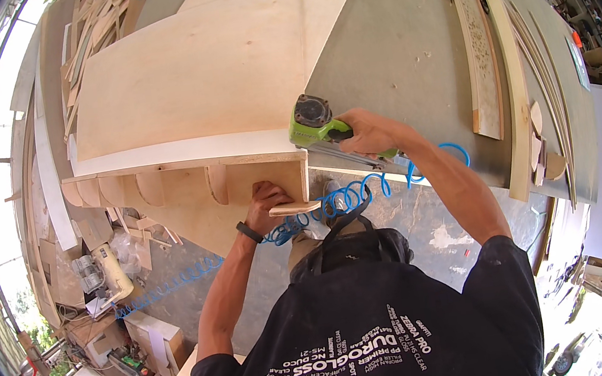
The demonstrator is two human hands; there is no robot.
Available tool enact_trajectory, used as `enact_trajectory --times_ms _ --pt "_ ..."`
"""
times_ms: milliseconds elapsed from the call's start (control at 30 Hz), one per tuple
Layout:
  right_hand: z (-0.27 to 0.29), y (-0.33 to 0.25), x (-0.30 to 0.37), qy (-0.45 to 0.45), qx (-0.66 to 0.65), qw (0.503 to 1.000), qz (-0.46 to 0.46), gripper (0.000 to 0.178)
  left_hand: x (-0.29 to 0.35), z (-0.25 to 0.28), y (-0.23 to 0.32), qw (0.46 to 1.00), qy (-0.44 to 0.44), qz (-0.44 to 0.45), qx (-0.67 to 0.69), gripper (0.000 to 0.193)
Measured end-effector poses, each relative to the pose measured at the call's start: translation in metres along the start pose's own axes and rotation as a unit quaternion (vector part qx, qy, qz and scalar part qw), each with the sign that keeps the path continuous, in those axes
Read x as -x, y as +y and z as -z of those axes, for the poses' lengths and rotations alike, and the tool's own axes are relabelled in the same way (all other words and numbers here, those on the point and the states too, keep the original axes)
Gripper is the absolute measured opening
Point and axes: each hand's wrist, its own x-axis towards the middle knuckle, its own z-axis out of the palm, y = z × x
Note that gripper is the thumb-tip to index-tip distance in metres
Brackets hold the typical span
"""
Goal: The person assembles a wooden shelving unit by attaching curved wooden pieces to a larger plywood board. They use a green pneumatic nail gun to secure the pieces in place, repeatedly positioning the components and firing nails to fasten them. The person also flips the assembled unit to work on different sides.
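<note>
My right hand [369,133] is wrapped round the handle of a green and black air nail gun [303,129]. The gun's nose is down at the right corner of a long plywood frame [193,165]; whether it touches is hidden. Several curved plywood ribs [218,183] stand in a row inside the frame, against a thin plywood sheet. My left hand [269,194], with a dark band on its wrist, is inside the frame's right end. Its fingers are curled at a short plywood piece [294,208], which sticks out toward me by the end board.
A coiled blue air hose [351,195] runs under my arms. Large plywood sheets [189,74] lie on the wide grey table [397,48] beyond the frame. Wood strips [98,32] are heaped at the far left; long boards [505,88] lie along the right.
</note>
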Motion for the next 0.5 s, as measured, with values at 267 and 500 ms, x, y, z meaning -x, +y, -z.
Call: enact_trajectory --times_ms 267,500 --pt "-0.002 0.011 -0.002 0.018 0.016 0.999 0.024 0.03 0.0 -0.001 -0.002 1.0 -0.004 0.0 0.002 0.024" --pt "-0.012 0.022 0.005 0.046 -0.001 0.999 0.017 0.03 -0.001 0.001 0.0 1.0 -0.008 0.009 -0.014 0.025"
